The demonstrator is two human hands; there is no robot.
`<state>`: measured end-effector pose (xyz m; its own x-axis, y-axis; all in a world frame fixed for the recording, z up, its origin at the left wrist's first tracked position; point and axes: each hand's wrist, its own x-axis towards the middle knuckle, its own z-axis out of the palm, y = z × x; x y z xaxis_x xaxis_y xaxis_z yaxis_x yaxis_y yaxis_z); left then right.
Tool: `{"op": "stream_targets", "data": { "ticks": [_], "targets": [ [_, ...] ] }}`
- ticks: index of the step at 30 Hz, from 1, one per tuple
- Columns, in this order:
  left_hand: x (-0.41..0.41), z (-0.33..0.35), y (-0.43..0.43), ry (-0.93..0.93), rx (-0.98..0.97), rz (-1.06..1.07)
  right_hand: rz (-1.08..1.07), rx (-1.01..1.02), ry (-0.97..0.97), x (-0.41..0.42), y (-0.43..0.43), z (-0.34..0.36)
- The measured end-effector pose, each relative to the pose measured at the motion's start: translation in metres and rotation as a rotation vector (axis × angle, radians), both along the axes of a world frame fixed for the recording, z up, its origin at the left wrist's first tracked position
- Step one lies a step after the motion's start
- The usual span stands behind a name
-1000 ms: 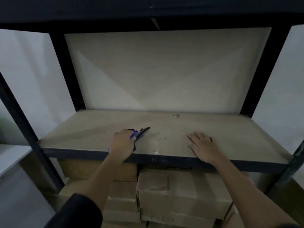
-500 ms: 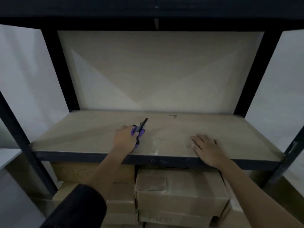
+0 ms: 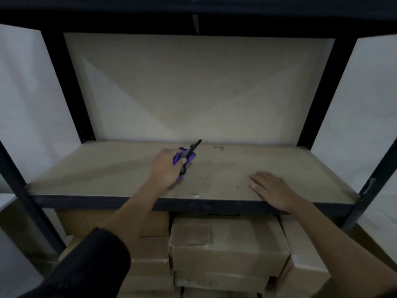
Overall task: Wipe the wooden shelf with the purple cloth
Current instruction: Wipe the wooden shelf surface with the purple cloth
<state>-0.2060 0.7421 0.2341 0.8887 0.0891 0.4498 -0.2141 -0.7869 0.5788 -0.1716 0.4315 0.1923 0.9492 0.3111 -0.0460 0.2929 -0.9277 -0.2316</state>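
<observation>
Left hand now further back on wooden shelf, gripping purple cloth (bunched), right hand flat, fingers spread.

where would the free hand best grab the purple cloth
Probably the bunched folds of the purple cloth bulging beyond the left hand, coming from the right, where the right hand lies flat; the left hand's grip covers the rest.

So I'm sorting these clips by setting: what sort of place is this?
Probably a storeroom or stockroom: a wooden shelf in a black metal rack, with stacked cardboard boxes on the level below. The left hand grips a purple cloth on the shelf.
</observation>
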Motion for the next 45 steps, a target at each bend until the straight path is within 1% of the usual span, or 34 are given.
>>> {"op": "stream_targets", "data": {
  "ticks": [3,5,7,9,11,13,14,15,16,17,18,20,21,22,24,25,27,29,31,32,34,35,37,39,41,44,45],
  "targets": [
    [0.026,-0.008,-0.008,0.145,0.142,0.101,-0.002,-0.040,-0.037,0.001,0.001,-0.009],
    [0.034,-0.021,-0.018,0.275,0.278,0.079,0.000,-0.036,-0.057,0.002,0.000,-0.011],
    [0.029,-0.030,-0.029,0.299,0.379,0.032,-0.003,-0.035,-0.062,0.003,-0.001,-0.012],
    [0.014,-0.034,-0.040,0.264,0.373,-0.069,0.006,-0.043,-0.057,0.004,-0.001,-0.013],
    [-0.007,-0.034,-0.048,0.220,0.326,-0.242,0.029,-0.043,-0.037,0.005,-0.001,-0.012],
    [-0.028,-0.032,-0.050,0.237,0.260,-0.417,0.066,0.022,0.015,0.004,-0.007,-0.006],
    [-0.036,-0.030,-0.047,0.229,0.197,-0.468,0.085,0.070,0.029,0.004,-0.012,-0.002],
    [-0.039,-0.030,-0.041,0.189,0.130,-0.457,0.099,0.109,0.021,0.004,-0.019,0.002],
    [-0.039,-0.030,-0.033,0.134,0.075,-0.376,0.103,0.130,-0.005,0.005,-0.026,0.005],
    [-0.035,-0.030,-0.024,0.070,0.055,-0.236,0.094,0.133,-0.027,0.007,-0.034,0.006],
    [-0.031,-0.030,-0.016,0.034,0.075,-0.055,0.077,0.115,-0.035,0.008,-0.041,0.006],
    [-0.025,-0.027,-0.009,0.108,0.127,0.265,0.038,0.043,-0.026,0.009,-0.047,0.002],
    [-0.023,-0.028,-0.010,0.177,0.168,0.366,0.027,0.010,-0.032,0.008,-0.047,-0.002],
    [-0.021,-0.030,-0.014,0.230,0.225,0.415,0.023,-0.009,-0.049,0.008,-0.046,-0.005],
    [-0.022,-0.038,-0.028,0.247,0.326,0.419,0.020,-0.018,-0.089,0.007,-0.044,-0.008],
    [-0.023,-0.043,-0.038,0.224,0.331,0.393,0.017,-0.020,-0.097,0.008,-0.044,-0.009],
    [-0.032,-0.050,-0.062,0.141,0.287,0.308,0.017,-0.024,-0.091,0.008,-0.044,-0.009],
    [-0.043,-0.052,-0.085,0.083,0.245,0.155,0.026,-0.024,-0.071,0.008,-0.045,-0.008],
    [-0.048,-0.049,-0.090,0.116,0.166,0.047,0.050,-0.014,-0.033,0.008,-0.048,-0.005],
    [-0.047,-0.045,-0.085,0.131,0.119,0.063,0.067,0.004,-0.015,0.008,-0.051,-0.002],
    [-0.041,-0.037,-0.062,0.082,0.095,0.218,0.089,0.029,-0.016,0.011,-0.060,0.002],
    [-0.037,-0.032,-0.049,0.073,0.119,0.328,0.085,0.027,-0.027,0.011,-0.064,0.003],
    [-0.033,-0.027,-0.034,0.141,0.180,0.499,0.067,0.001,-0.045,0.011,-0.068,0.001],
    [-0.030,-0.029,-0.041,0.228,0.260,0.550,0.055,-0.030,-0.068,0.009,-0.065,-0.003],
    [-0.032,-0.035,-0.063,0.226,0.354,0.494,0.049,-0.038,-0.080,0.010,-0.062,-0.006],
    [-0.034,-0.042,-0.105,0.155,0.331,0.221,0.040,-0.045,-0.074,0.012,-0.061,-0.005],
    [-0.036,-0.041,-0.115,0.166,0.307,0.116,0.038,-0.051,-0.065,0.012,-0.062,-0.005]
  ]
}}
